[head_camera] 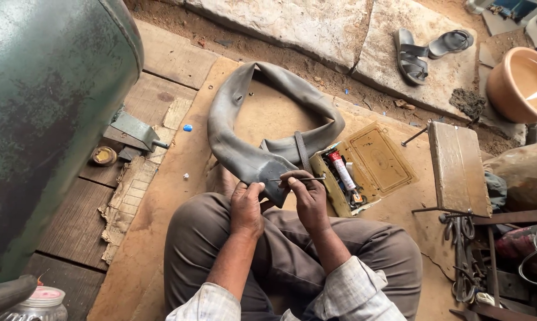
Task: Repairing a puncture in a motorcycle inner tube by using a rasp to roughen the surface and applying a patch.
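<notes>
The left hand (pixel 246 205) pinches a fold of the limp grey rubber inner tube (pixel 262 128), which lies looped on the brown wooden floor board (pixel 179 172) before the person's knees. The right hand (pixel 309 199) grips a thin metal rod (pixel 298 179) between fingers and thumb, its tip touching the tube. An open tan repair box (pixel 378 160) sits just beside.

Open tin box (pixel 369 169) crowds right; bare board (pixel 167 196) left.

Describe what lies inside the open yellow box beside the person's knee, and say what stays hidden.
Inside the open yellow box, a red-and-white tube lies on top of small dark items, too jumbled to identify. The box floor beneath them is covered. The flipped-back lid holds nothing.
</notes>
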